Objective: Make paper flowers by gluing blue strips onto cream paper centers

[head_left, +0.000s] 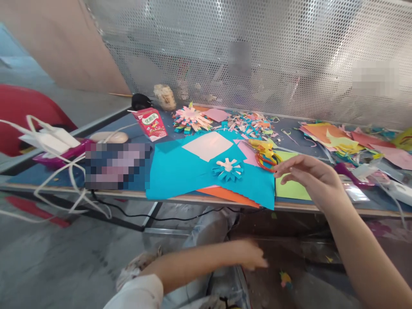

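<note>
My right hand hovers over the table's front edge with its fingers loosely spread, holding nothing. Its fingertips are close to the yellow and red scissors, not touching them. My left hand is low, below the table edge above my lap, blurred by motion. A large teal sheet lies in front of me with a small blue and white paper flower and a pale pink square on it. An orange sheet shows under its front edge.
A red drink carton, a striped paper flower and paper scraps lie further back. Coloured sheets are stacked at the right. White cables and a charger sit at the left. A perforated metal screen closes the back.
</note>
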`<state>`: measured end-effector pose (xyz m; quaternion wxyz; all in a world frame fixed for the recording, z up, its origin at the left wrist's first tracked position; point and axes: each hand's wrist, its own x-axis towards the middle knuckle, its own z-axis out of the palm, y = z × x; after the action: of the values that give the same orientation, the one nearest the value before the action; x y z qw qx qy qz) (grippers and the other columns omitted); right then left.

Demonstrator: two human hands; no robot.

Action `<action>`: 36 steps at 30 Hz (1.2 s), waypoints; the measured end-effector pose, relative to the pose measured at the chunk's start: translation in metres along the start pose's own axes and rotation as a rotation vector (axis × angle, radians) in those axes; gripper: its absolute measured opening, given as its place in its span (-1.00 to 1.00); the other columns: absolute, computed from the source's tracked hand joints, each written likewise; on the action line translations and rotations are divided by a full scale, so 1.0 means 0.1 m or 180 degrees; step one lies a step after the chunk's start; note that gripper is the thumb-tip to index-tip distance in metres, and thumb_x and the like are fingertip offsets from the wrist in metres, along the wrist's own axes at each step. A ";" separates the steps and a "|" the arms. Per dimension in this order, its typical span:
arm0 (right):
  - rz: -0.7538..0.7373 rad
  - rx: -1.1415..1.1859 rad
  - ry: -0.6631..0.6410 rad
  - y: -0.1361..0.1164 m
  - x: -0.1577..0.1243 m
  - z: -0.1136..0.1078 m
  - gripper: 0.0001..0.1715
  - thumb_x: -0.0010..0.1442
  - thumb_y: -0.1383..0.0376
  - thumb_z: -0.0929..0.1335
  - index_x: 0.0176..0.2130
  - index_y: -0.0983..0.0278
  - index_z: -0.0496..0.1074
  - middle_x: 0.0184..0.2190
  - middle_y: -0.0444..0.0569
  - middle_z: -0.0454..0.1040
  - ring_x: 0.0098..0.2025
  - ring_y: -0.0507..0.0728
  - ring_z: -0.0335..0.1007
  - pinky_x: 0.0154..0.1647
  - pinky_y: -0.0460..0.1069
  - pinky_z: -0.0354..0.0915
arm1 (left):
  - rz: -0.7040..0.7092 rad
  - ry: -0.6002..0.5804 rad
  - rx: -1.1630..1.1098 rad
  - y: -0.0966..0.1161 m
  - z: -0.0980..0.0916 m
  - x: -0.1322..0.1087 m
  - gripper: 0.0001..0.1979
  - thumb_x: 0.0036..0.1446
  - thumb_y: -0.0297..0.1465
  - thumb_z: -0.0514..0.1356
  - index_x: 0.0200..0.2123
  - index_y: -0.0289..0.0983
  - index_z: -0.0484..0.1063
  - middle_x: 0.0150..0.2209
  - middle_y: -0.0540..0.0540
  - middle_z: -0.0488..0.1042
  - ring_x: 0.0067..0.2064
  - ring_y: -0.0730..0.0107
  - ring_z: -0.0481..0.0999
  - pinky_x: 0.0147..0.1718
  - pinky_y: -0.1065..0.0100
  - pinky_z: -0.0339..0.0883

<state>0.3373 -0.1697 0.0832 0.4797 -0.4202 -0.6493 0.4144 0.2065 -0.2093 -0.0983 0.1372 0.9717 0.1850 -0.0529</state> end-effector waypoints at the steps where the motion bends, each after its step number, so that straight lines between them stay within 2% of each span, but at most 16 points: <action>1: 0.0013 -0.0144 -0.0069 0.02 0.01 0.02 -0.90 0.17 0.28 0.33 -0.30 0.25 0.44 -0.29 -0.02 0.54 -0.26 0.08 0.49 -0.33 -0.05 0.40 | 0.0296 -0.0152 -0.0035 0.03 0.03 0.00 -0.75 0.00 -0.44 0.20 -0.22 -0.14 0.54 -0.54 -0.02 0.52 -0.51 0.35 0.48 -0.62 0.47 0.27; 3: 0.0013 -0.0379 -0.0175 0.05 0.03 0.07 -0.87 0.18 0.25 0.32 -0.29 0.26 0.44 -0.30 -0.02 0.53 -0.28 0.06 0.48 -0.33 -0.06 0.39 | 0.0737 -0.0422 -0.0255 0.07 0.03 -0.02 -0.68 0.02 -0.40 0.20 -0.10 -0.14 0.49 -0.32 -0.11 0.57 -0.35 0.25 0.56 -0.52 0.38 0.35; 4: 0.0011 -0.0480 -0.0220 0.06 0.04 0.09 -0.85 0.19 0.24 0.31 -0.29 0.27 0.44 -0.30 -0.02 0.53 -0.28 0.06 0.48 -0.33 -0.06 0.39 | 0.0869 -0.0438 -0.0412 0.07 0.00 -0.04 -0.68 0.05 -0.37 0.18 -0.09 -0.16 0.48 -0.18 -0.17 0.55 -0.23 0.19 0.56 -0.43 0.32 0.39; 6: 0.0006 -0.0667 -0.0340 0.07 0.06 0.14 -0.82 0.19 0.22 0.31 -0.27 0.27 0.45 -0.31 -0.01 0.53 -0.28 0.07 0.48 -0.33 -0.06 0.39 | 0.0993 -0.0195 -0.0951 0.04 -0.14 -0.09 -0.74 0.08 -0.35 0.17 -0.13 -0.21 0.50 0.07 -0.25 0.40 -0.03 0.10 0.50 -0.22 0.25 0.40; 8: 0.0018 -0.0846 -0.0539 0.05 0.06 0.18 -0.79 0.19 0.21 0.30 -0.25 0.28 0.46 -0.32 -0.01 0.54 -0.28 0.07 0.48 -0.32 -0.05 0.40 | 0.1081 0.0216 -0.1887 -0.03 -0.34 -0.17 -0.76 0.14 -0.37 0.14 -0.13 -0.26 0.47 0.17 -0.31 0.28 0.06 0.11 0.44 -0.09 0.26 0.36; 10: -0.0003 -0.0998 -0.0769 0.00 0.04 0.19 -0.77 0.19 0.21 0.29 -0.25 0.26 0.48 -0.31 -0.02 0.56 -0.27 0.07 0.49 -0.28 -0.06 0.41 | 0.1042 0.0358 -0.3047 -0.12 -0.56 -0.27 -0.75 0.20 -0.32 0.09 -0.11 -0.27 0.43 0.08 -0.27 0.38 -0.09 0.27 0.54 -0.22 0.37 0.40; 12: -0.0083 -0.1106 -0.1056 -0.05 0.01 0.17 -0.75 0.20 0.20 0.28 -0.25 0.24 0.51 -0.30 -0.04 0.58 -0.25 0.07 0.51 -0.23 -0.07 0.41 | 0.1081 0.0474 -0.4195 -0.22 -0.74 -0.36 -0.71 0.23 -0.24 0.05 -0.12 -0.31 0.41 0.05 -0.29 0.39 -0.25 0.34 0.58 -0.42 0.43 0.39; 15: -0.0251 -0.1268 -0.1437 -0.08 -0.04 0.12 -0.75 0.19 0.18 0.31 -0.20 0.19 0.53 -0.26 -0.08 0.59 -0.23 0.08 0.52 -0.20 -0.09 0.41 | 0.1195 0.1141 -0.5304 -0.35 -0.90 -0.43 -0.67 0.16 -0.21 0.16 -0.13 -0.32 0.42 -0.14 -0.25 0.49 -0.25 0.27 0.59 -0.41 0.41 0.40; 17: -0.0452 -0.1529 -0.1415 -0.05 -0.08 0.11 -0.72 0.14 0.20 0.36 -0.11 0.15 0.50 -0.16 -0.08 0.57 -0.14 0.10 0.51 -0.14 -0.08 0.41 | 0.1230 0.1463 -0.5611 -0.40 -0.96 -0.46 -0.69 0.13 -0.21 0.19 -0.15 -0.30 0.45 -0.31 -0.16 0.51 -0.26 0.23 0.60 -0.39 0.39 0.41; 19: -0.0740 -0.1805 -0.1173 -0.01 -0.10 0.13 -0.62 0.10 0.25 0.40 -0.03 0.14 0.46 -0.04 -0.06 0.51 0.00 0.12 0.44 -0.01 -0.05 0.37 | 0.1322 0.1475 -0.5686 -0.43 -1.02 -0.49 -0.69 0.14 -0.20 0.19 -0.13 -0.28 0.45 -0.35 -0.13 0.52 -0.26 0.22 0.60 -0.41 0.39 0.40; 21: -0.0946 -0.1952 -0.0985 0.03 -0.11 0.16 -0.56 0.09 0.30 0.39 0.01 0.15 0.43 -0.01 -0.04 0.49 0.03 0.12 0.41 0.04 -0.03 0.35 | 0.1385 0.1371 -0.5561 -0.45 -1.09 -0.54 -0.66 0.15 -0.19 0.17 -0.09 -0.27 0.44 -0.27 -0.17 0.53 -0.23 0.21 0.60 -0.39 0.40 0.39; 24: -0.1000 -0.1865 -0.0816 0.06 -0.11 0.23 -0.66 0.11 0.36 0.36 -0.07 0.18 0.48 -0.16 -0.06 0.57 -0.13 0.08 0.51 -0.10 -0.09 0.42 | 0.1334 0.1194 -0.5110 -0.47 -1.23 -0.64 -0.66 0.17 -0.19 0.14 -0.11 -0.31 0.44 -0.14 -0.27 0.52 -0.15 0.19 0.57 -0.34 0.38 0.38; 27: -0.1036 -0.1580 -0.0347 0.06 -0.12 0.29 -0.84 0.12 0.35 0.35 -0.30 0.20 0.55 -0.32 -0.09 0.60 -0.28 0.07 0.55 -0.24 -0.11 0.46 | 0.1284 0.1014 -0.4786 -0.48 -1.33 -0.71 -0.67 0.18 -0.20 0.13 -0.11 -0.31 0.43 -0.04 -0.31 0.47 -0.10 0.19 0.55 -0.30 0.38 0.37; 31: -0.0889 -0.1440 0.0128 0.05 -0.13 0.30 -0.84 0.09 0.32 0.36 -0.46 0.17 0.55 -0.45 -0.12 0.60 -0.41 0.07 0.54 -0.36 -0.09 0.47 | 0.1362 0.0791 -0.4650 -0.53 -1.38 -0.76 -0.68 0.23 -0.25 0.09 -0.01 -0.23 0.39 0.09 -0.27 0.38 -0.09 0.21 0.55 -0.29 0.38 0.38; 34: -0.0700 -0.1392 0.0274 0.07 -0.12 0.27 -0.88 0.07 0.30 0.39 -0.45 0.15 0.56 -0.46 -0.13 0.59 -0.41 0.09 0.54 -0.37 -0.07 0.48 | 0.1408 0.1021 -0.3947 -0.58 -1.44 -0.82 -0.65 0.27 -0.29 0.02 0.10 -0.16 0.31 0.15 -0.24 0.31 -0.02 0.25 0.51 -0.22 0.36 0.39; 36: -0.0649 -0.1458 0.0300 0.07 -0.11 0.25 -0.89 0.08 0.31 0.38 -0.42 0.16 0.55 -0.43 -0.11 0.60 -0.36 0.11 0.55 -0.31 -0.03 0.48 | 0.1242 0.1357 -0.2820 -0.59 -1.49 -0.87 -0.64 0.26 -0.32 0.03 0.11 -0.14 0.31 0.13 -0.21 0.33 0.08 0.25 0.41 -0.08 0.32 0.35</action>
<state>0.3164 -0.1816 0.0689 0.4410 -0.4691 -0.7422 0.1859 0.1114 -0.1441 0.0429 0.5013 0.8261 0.0292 0.2557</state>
